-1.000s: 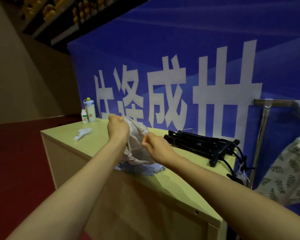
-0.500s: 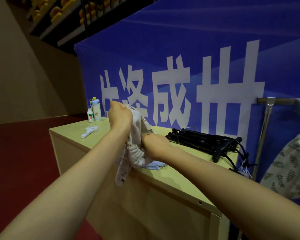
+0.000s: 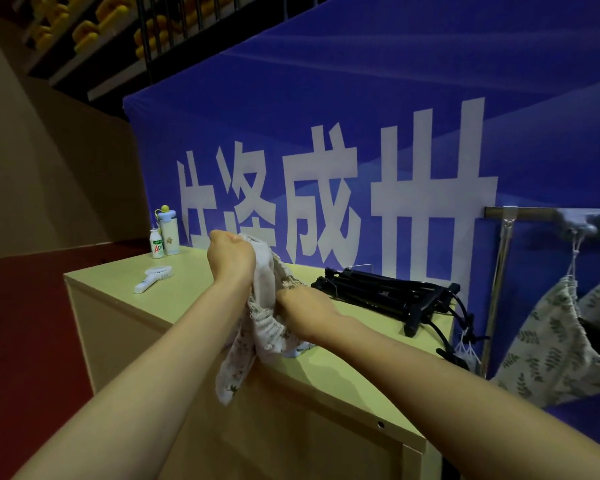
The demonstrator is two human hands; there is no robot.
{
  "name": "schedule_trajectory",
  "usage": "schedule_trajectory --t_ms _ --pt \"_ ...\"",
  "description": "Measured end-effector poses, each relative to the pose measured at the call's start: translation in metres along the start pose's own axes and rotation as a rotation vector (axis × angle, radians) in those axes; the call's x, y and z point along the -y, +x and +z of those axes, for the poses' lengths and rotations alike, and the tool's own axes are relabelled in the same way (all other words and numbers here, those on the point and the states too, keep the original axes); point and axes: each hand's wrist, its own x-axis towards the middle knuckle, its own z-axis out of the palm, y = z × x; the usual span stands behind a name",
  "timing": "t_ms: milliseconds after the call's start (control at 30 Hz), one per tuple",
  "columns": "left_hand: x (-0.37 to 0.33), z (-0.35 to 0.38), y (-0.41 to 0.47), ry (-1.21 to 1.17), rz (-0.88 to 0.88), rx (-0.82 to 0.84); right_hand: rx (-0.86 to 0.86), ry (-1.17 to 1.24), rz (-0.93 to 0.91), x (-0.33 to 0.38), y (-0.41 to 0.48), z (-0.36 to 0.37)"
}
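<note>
A small pale garment with a printed pattern (image 3: 262, 306) hangs between my two hands above the front of a light wooden counter (image 3: 187, 296). My left hand (image 3: 231, 254) grips its top edge, held high. Lower down, my right hand (image 3: 305, 311) grips the cloth near its middle. One end of the garment dangles past the counter's front edge. A bit of light blue cloth (image 3: 297, 351) lies on the counter under my right hand, mostly hidden.
A stack of black hangers (image 3: 388, 296) lies on the counter to the right. A white brush (image 3: 153, 277), a small bottle (image 3: 157, 244) and a flask (image 3: 169, 232) stand at the far left. A leaf-print bag (image 3: 555, 341) hangs from a metal rail (image 3: 520, 213) on the right. A blue banner (image 3: 361, 133) is behind.
My left hand has risen with the garment's top edge, so the cloth lifted off the counter and unfurled, one end now dangling past the front edge. The right hand stayed low.
</note>
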Motion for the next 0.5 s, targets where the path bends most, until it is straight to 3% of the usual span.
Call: schedule_trajectory --t_ms 267,500 --pt "0.025 0.054 0.006 -0.032 -0.072 0.046 -0.289 0.457 0.287 -0.081 -0.009 0.011" --pt "0.042 0.106 0.015 -0.013 -0.109 0.078 -0.066 0.236 0.507 -0.169 -0.004 0.041"
